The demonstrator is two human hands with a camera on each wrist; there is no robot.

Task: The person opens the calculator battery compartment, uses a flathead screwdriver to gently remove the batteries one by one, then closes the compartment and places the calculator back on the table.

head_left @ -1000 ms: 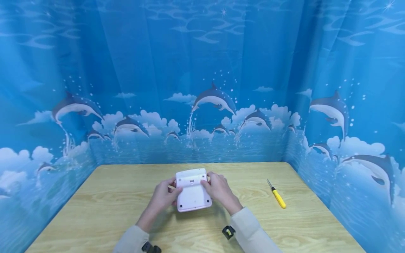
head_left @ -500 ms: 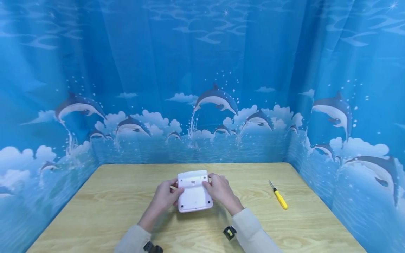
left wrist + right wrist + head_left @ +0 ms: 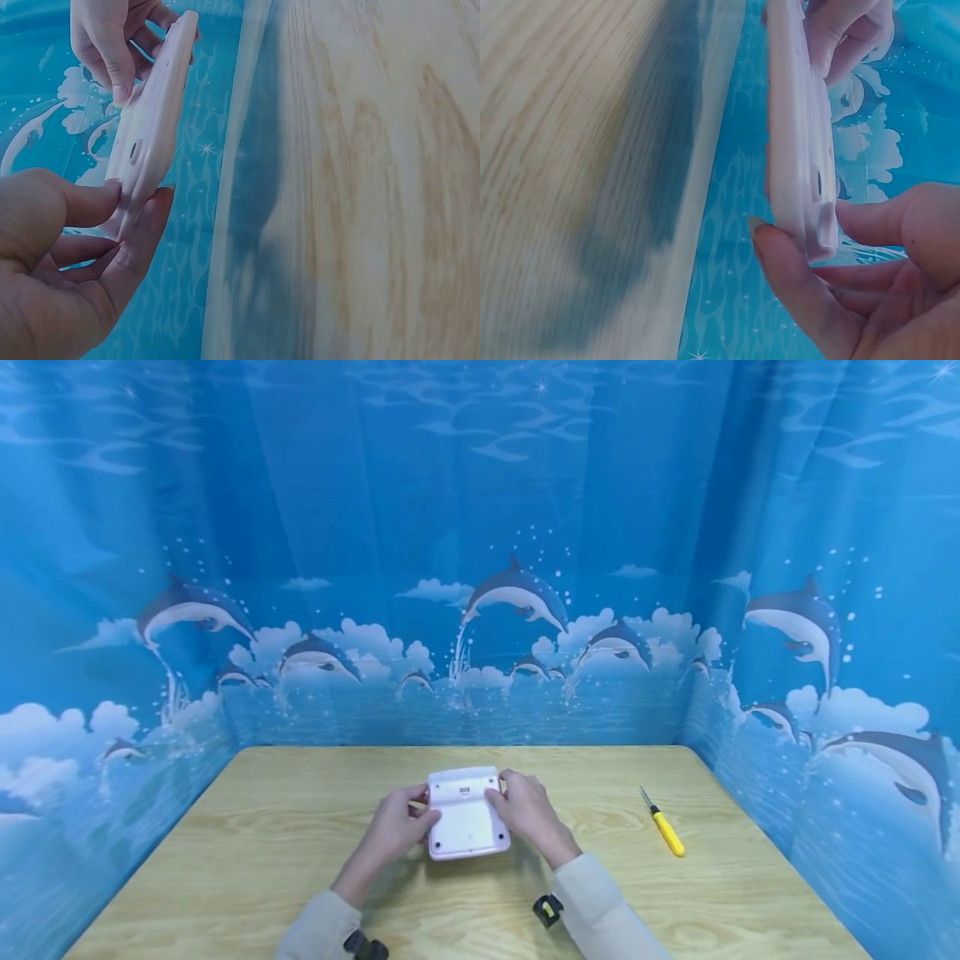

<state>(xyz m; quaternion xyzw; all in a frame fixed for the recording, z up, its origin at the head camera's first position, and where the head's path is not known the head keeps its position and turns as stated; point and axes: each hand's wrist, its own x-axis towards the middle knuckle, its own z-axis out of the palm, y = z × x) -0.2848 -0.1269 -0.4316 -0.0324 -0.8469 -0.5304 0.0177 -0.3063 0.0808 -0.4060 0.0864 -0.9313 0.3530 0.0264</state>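
At the bottom edge of the frame we see two pale sleeves (image 3: 607, 910); just above, at lower centre, the left hand (image 3: 393, 827) and right hand (image 3: 528, 814) each grip one side of a pinkish-white device (image 3: 468, 827), held clear of the wood-grain table (image 3: 285, 827). Farther right on that pale surface we find a yellow-handled screwdriver (image 3: 666, 831) lying aslant. Behind, blue curtains (image 3: 390, 510) printed with leaping dolphins and clouds fill our upper frame and both sides.
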